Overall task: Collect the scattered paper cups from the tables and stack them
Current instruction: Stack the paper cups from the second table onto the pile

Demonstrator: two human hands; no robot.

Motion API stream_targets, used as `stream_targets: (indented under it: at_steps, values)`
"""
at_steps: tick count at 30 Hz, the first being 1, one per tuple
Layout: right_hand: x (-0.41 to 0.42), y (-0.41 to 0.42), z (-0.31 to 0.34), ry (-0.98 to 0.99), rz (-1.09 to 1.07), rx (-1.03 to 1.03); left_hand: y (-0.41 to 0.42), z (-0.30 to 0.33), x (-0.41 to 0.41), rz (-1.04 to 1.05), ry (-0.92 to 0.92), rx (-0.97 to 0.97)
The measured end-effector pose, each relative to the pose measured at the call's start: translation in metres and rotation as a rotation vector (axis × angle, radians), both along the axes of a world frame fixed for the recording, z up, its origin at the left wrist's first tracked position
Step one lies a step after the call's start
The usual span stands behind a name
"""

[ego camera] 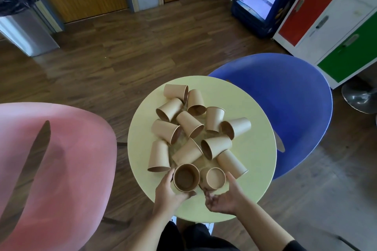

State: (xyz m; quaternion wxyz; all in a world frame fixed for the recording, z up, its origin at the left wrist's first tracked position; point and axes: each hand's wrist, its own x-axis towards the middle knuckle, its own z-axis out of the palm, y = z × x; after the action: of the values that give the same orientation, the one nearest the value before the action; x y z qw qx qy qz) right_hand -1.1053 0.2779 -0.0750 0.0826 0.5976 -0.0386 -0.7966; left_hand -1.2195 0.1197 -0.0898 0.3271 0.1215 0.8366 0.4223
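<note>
- Nearest, at the near edge of the round yellow worktop (pixel 255 155): left hand (pixel 169 191), grip curled round an upright cup (pixel 186 177), mouth up, thumb at its near side.
- Just beside it to the right: right hand (pixel 226 197), palm up, grip narrow, fingers touching a second upright cup (pixel 215 178); whether actually holding it, cannot tell.
- Farther in, across the middle toward the far edge: the scattered cups (pixel 190 123), about a dozen, lying on their sides and touching one another.
- Left of the worktop: pink chair (pixel 53 169).
- At the far right edge: blue chair (pixel 285 96).
- Beyond, over wooden floor (pixel 122 47): lockers (pixel 336 16) at the far right.
</note>
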Motion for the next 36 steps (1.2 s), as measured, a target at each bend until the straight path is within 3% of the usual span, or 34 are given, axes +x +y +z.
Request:
stream_targets:
  at_steps: [6,12,15,21,26,30,36]
  values:
    - [0.016,-0.002,0.031,0.106,-0.002,0.149,0.002,-0.004,-0.001,-0.073,-0.036,0.028]
    - [0.016,0.004,0.062,0.236,0.042,0.647,0.011,-0.004,0.003,-0.072,-0.114,0.09]
    - [0.012,0.005,0.066,0.267,0.194,0.984,0.019,-0.002,0.005,-0.107,-0.049,0.061]
    - [0.002,-0.001,0.058,0.385,0.713,1.572,0.023,-0.002,0.008,-0.086,-0.025,0.085]
    - [-0.008,-0.008,0.044,0.296,1.158,1.762,0.023,0.0,0.008,-0.069,-0.057,0.147]
    - [-0.01,-0.009,0.035,0.235,1.409,1.762,0.023,0.0,0.01,-0.069,-0.049,0.167]
    - [-0.009,-0.002,0.02,0.187,1.454,1.69,0.021,-0.006,0.007,-0.126,-0.021,0.137]
